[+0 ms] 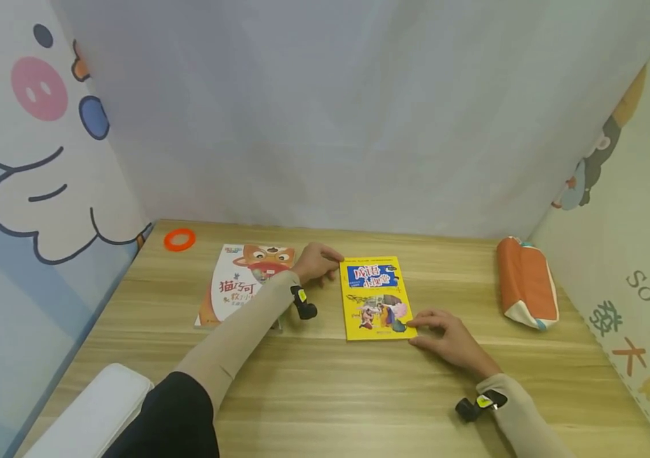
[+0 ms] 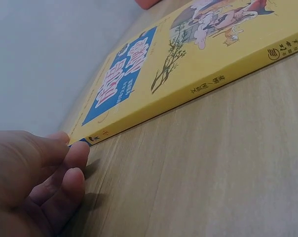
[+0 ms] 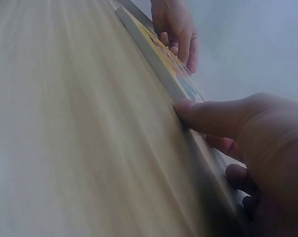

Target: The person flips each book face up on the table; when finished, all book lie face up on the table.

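A yellow picture-covered book (image 1: 378, 299) lies flat on the table, its blue title panel toward the far side. My left hand (image 1: 317, 263) is at its far left corner, and in the left wrist view the bent fingers (image 2: 76, 154) pinch that corner by the spine. At the near right corner, my right hand (image 1: 448, 337) holds the book between thumb and fingers. The right wrist view has the thumb (image 3: 198, 114) against the book's edge, with the other fingers partly hidden behind it. Under my left forearm lies a second book (image 1: 233, 280) with a cartoon animal cover, partly covered by the sleeve.
An orange ring (image 1: 179, 240) lies at the far left of the table. To the right is an orange and white pouch (image 1: 527, 283). A white box-like object (image 1: 93, 413) sits at the near left, partly behind the left sleeve. Curtains and printed walls border the wooden table (image 1: 313, 394).
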Tool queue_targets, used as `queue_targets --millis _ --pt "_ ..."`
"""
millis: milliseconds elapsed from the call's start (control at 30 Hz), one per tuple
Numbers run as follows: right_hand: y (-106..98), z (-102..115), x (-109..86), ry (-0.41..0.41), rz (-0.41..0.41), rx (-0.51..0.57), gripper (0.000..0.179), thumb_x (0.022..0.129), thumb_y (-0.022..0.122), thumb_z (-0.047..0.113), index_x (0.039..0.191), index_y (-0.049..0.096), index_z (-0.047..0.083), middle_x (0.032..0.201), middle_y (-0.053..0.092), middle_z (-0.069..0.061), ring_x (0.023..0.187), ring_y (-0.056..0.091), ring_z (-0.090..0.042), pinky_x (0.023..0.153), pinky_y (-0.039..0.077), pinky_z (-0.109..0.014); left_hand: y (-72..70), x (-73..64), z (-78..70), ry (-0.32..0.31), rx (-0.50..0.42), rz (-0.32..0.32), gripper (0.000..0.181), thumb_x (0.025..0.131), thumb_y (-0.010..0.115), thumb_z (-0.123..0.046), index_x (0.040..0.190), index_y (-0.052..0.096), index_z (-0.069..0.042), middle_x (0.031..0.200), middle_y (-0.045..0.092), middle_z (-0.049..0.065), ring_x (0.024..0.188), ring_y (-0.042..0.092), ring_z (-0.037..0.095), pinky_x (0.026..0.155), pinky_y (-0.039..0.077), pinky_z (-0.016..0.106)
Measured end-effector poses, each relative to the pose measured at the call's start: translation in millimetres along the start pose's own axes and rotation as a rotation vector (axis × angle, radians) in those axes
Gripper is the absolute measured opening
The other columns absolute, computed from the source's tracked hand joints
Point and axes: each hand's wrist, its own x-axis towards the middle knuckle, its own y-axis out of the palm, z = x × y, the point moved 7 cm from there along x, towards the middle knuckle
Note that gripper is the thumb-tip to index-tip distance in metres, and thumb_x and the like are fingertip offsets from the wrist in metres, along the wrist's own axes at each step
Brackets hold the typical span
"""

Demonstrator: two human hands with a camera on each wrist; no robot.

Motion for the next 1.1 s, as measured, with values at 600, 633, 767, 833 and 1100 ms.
queue_targets --millis 600,633,767,833,1100 --pt "3.3 -7.0 6.1 0.025 0.020 0.019 0.027 0.086 0.084 0.027 0.112 0.079 0.022 0.111 0.072 0.003 0.107 0.061 -0.013 0.096 0.049 -0.029 -3.5 3.5 -0.9 0.001 -0.054 0.005 0.024 0.095 0.065 0.001 0.116 0.076 -0.003 0.076 0.073 0.010 0.047 0.054 0.013 0.044 0.049 0.026" --pt "4.0 -7.2 6.0 0.026 0.021 0.018 0.027 0.086 0.084 0.028 0.112 0.079 0.022 0.111 0.072 0.003 0.107 0.061 -0.013 0.096 0.049 -0.029 -3.4 2.5 -0.9 -0.004 -0.056 0.003 0.024 0.095 0.065 0.001 0.116 0.076 -0.003 0.075 0.073 0.010 0.046 0.054 0.013 0.044 0.049 0.025" --pt "4.9 -6.1 6.1 0.026 0.015 0.008 0.028 0.086 0.085 0.027 0.112 0.079 0.022 0.112 0.072 0.002 0.108 0.060 -0.014 0.096 0.049 -0.030 -1.7 0.9 -1.6 -0.016 -0.070 -0.004 0.025 0.095 0.066 0.001 0.117 0.076 -0.003 0.071 0.071 0.008 0.044 0.052 0.013 0.043 0.048 0.025" --pt "4.2 -5.1 6.1 0.030 0.009 0.004 0.028 0.085 0.085 0.026 0.112 0.079 0.021 0.112 0.072 0.002 0.107 0.060 -0.013 0.096 0.049 -0.030 -1.2 2.1 -1.5 -0.019 -0.076 -0.005 0.025 0.095 0.066 0.001 0.118 0.075 -0.003 0.069 0.071 0.008 0.044 0.052 0.013 0.043 0.048 0.025" --pt "4.0 -0.3 6.7 0.033 0.000 0.010 0.029 0.084 0.086 0.023 0.112 0.080 0.018 0.111 0.072 0.001 0.106 0.059 -0.010 0.095 0.049 -0.029 -2.8 6.9 1.8 -0.015 -0.053 -0.012 0.026 0.095 0.067 -0.001 0.119 0.076 -0.004 0.069 0.071 0.008 0.045 0.052 0.013 0.044 0.048 0.024"
